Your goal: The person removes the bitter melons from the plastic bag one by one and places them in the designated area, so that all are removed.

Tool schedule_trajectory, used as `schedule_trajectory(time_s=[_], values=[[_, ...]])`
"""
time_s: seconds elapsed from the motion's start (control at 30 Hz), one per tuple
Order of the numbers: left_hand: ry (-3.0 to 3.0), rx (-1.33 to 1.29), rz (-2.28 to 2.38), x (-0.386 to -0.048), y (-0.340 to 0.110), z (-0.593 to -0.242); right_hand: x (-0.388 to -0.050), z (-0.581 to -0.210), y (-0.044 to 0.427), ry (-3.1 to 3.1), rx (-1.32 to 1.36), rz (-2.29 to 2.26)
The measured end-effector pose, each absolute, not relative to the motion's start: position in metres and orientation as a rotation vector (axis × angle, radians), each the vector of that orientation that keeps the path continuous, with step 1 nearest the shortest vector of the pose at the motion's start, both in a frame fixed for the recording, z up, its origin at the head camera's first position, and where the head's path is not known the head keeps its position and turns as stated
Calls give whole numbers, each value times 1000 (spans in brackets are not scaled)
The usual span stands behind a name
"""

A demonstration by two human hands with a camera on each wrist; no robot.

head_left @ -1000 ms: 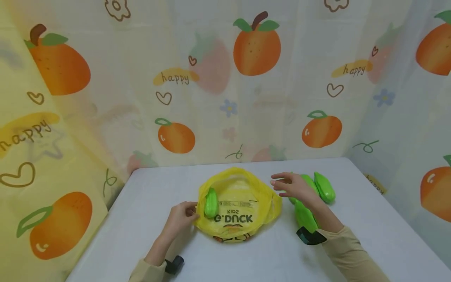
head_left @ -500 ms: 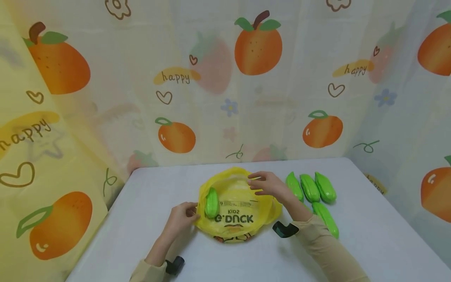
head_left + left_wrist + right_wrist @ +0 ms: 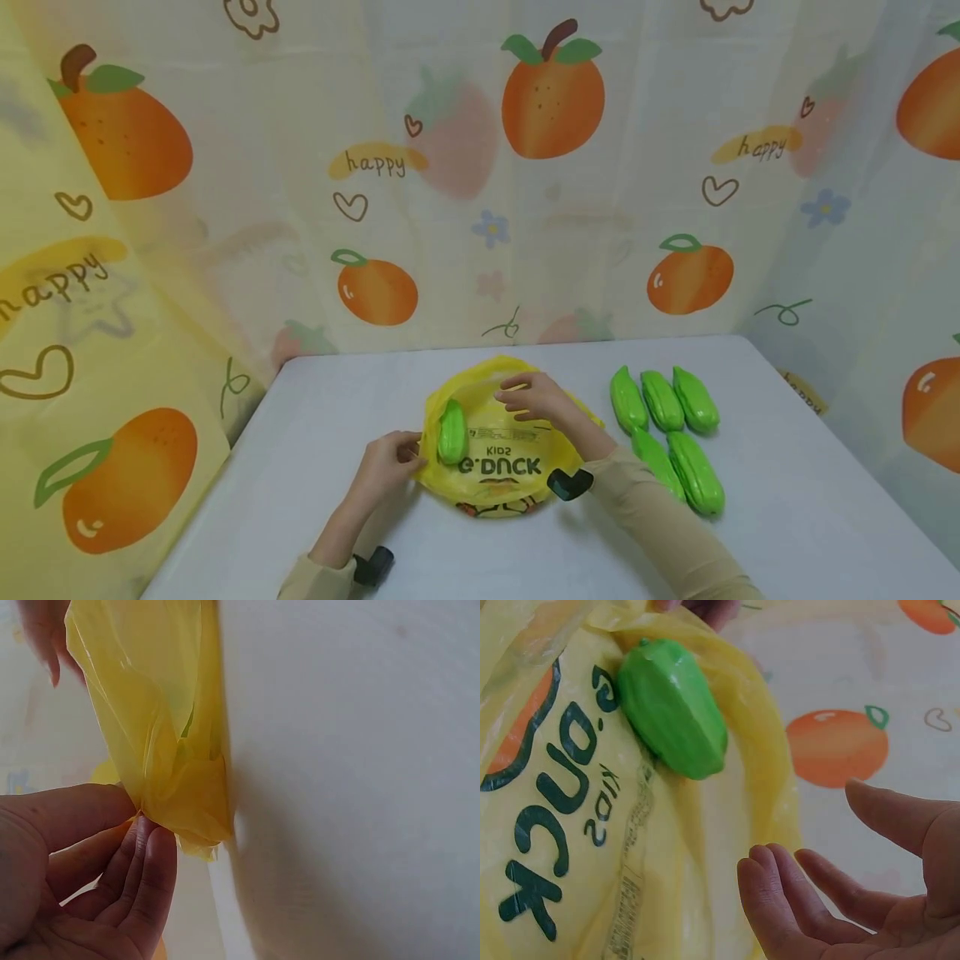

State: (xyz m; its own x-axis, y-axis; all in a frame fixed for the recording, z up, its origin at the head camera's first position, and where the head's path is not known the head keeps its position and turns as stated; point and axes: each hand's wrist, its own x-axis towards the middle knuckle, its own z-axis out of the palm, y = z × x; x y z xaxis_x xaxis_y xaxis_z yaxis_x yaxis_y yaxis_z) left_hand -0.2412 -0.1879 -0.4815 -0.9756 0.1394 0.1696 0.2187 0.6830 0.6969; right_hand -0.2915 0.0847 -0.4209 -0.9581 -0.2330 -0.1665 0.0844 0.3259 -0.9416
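A yellow plastic bag (image 3: 555,442) with dark lettering lies with its mouth spread wide on the table. Inside it, toward the left, is a shiny green elongated fruit-like piece (image 3: 452,433), seen ridged and blunt-ended in the right wrist view (image 3: 673,709). At the bag's left rim my left hand (image 3: 386,462) pinches the thin film between thumb and fingers, as the left wrist view also shows (image 3: 97,855). My right hand (image 3: 536,398) hovers over the bag's mouth, fingers loosely bent and apart, holding nothing.
Several matching green pieces (image 3: 663,400) lie grouped on the white table (image 3: 300,433) to the right of the bag. My right forearm partly covers the nearest ones. A fruit-printed curtain (image 3: 450,250) hangs behind and at both sides.
My right hand has moved left from above the green pieces to over the bag's mouth, uncovering those pieces. The left hand keeps its hold on the rim.
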Motion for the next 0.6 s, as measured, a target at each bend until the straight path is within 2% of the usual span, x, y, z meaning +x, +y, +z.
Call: schedule_trajectory(time_s=[0.6], values=[[-2785,-306,-1162,-240,-188,-481,-311,-458,43,2339,-87,-1527]])
